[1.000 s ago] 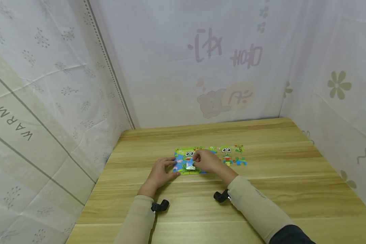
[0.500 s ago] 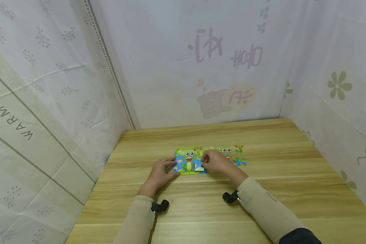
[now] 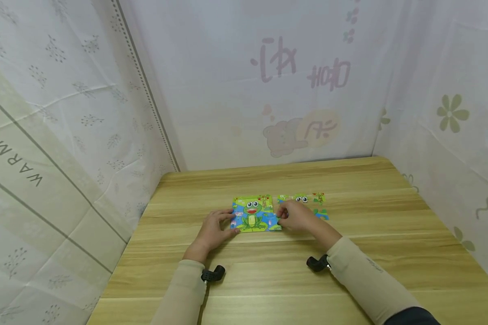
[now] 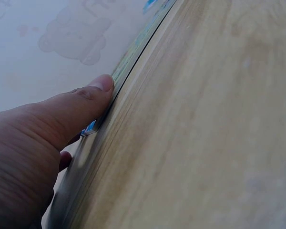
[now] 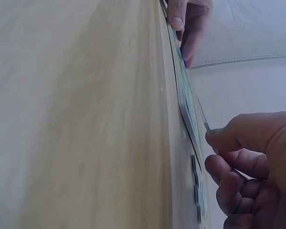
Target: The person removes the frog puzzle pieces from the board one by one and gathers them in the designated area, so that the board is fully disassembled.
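The frog puzzle board point(image 3: 253, 215) lies flat on the wooden table point(image 3: 349, 266), roughly at the table's middle, and both hands are on it. The left hand point(image 3: 213, 229) sits at the board's 9 o'clock edge; its fingers reach over the near left corner, lightly bent, and in the left wrist view the thumb point(image 4: 76, 107) lies straight along the board's rim point(image 4: 133, 52), pressing rather than pinching. The right hand point(image 3: 298, 216) is at the board's 3 o'clock edge; its fingers are curled, and in the right wrist view the thumb and forefinger point(image 5: 238, 136) close narrowly on the thin edge of the board point(image 5: 190, 107), or perhaps on a piece seated there; which of the two I cannot tell. From that same view the left hand's fingertips point(image 5: 181, 19) show at the far end of the board, touching it.

Just past the right hand, at its 1 o'clock, loose puzzle pieces point(image 3: 315, 204) lie on the table beside the board, some partly hidden by the knuckles; a few show edge-on near the curled fingers point(image 5: 196, 191).

Beige sleeves point(image 3: 362, 280) cover both forearms, each with a small black camera mount point(image 3: 213, 273) at the wrist; pale printed fabric point(image 3: 284, 90) hangs behind the table at 12 o'clock and along both sides.
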The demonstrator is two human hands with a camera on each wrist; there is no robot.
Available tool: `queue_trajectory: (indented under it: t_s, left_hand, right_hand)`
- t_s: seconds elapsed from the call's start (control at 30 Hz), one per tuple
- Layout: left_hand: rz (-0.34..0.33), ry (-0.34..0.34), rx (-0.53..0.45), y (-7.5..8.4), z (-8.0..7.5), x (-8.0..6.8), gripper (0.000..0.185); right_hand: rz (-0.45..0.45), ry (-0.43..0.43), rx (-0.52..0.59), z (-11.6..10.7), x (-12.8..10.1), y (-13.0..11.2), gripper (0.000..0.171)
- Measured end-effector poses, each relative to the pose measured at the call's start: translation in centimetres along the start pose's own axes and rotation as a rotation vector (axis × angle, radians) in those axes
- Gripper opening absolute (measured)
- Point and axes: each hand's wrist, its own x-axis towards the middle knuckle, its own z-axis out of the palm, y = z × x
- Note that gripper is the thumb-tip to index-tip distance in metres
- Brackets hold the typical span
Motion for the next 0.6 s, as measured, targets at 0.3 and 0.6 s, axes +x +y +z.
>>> queue_trajectory:
  t_s: [0.3, 0.6]
  left_hand:
    - [-0.005, -0.001, 0.009, 0.1, 0.0, 0.1, 0.056]
    - [0.001, -0.003, 0.013, 0.1, -0.1, 0.0, 0.056]
  right_hand:
    - [-0.013, -0.014, 0.008, -0.4, -1.3, 0.6, 0.014]
    - [-0.008, -0.052, -0.007, -0.7, -2.4, 0.6, 0.013]
